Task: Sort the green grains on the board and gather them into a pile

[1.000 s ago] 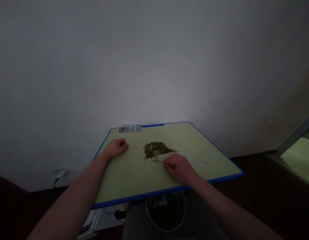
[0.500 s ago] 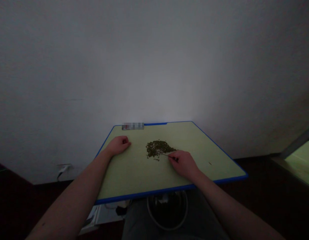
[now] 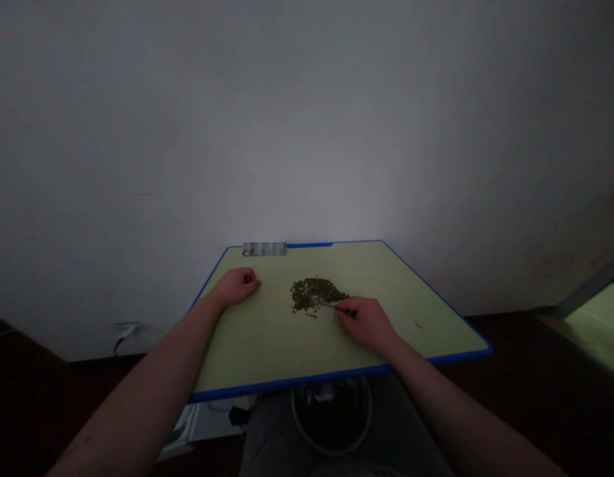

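The left hand (image 3: pixel 234 286) rests half-curled on a blue-edged green board (image 3: pixel 267 344), holding nothing visible; between the hands lies a heap of small green grains (image 3: pixel 314 293), touched by a thin metal pick (image 3: pixel 327 305) pinched narrowly in the right hand (image 3: pixel 366 324).

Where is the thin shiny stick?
Find the pale green board with a blue edge. On it sits a pile of dark green grains. The thin metal tool, held in the right hand, touches the pile; nothing else is so thin.
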`<state>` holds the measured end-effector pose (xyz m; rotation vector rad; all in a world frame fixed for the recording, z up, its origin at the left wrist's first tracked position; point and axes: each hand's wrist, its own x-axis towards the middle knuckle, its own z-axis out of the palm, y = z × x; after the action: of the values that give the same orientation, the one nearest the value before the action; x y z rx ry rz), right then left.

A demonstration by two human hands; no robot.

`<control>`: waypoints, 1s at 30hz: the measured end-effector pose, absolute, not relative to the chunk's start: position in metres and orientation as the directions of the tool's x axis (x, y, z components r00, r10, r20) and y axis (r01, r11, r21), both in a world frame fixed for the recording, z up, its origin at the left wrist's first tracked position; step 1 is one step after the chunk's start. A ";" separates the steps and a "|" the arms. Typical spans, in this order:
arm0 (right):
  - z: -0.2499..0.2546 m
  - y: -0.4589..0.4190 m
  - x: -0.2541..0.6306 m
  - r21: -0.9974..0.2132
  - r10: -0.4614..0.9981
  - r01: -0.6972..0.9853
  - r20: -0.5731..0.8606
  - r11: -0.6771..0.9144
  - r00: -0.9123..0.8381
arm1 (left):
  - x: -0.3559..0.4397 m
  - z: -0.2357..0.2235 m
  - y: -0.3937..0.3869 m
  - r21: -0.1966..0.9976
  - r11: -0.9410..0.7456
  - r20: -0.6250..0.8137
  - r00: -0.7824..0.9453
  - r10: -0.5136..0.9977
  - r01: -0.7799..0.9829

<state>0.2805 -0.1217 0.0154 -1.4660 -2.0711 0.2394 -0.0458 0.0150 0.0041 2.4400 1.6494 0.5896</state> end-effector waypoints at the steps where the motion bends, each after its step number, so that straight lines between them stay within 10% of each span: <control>1: 0.015 -0.122 0.280 -0.466 0.905 0.793 0.354 0.391 -0.238 | -0.045 0.005 0.015 0.326 -0.390 0.242 0.323 0.915 0.861; 30: 0.016 -0.138 0.267 -0.337 0.857 0.816 0.395 0.469 -0.330 | -0.043 0.009 0.013 0.327 -0.383 0.211 0.329 0.921 0.864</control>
<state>0.2669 -0.1380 0.0156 -1.3865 -2.1988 0.1042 -0.0427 0.0128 0.0086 2.4301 1.6473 0.5464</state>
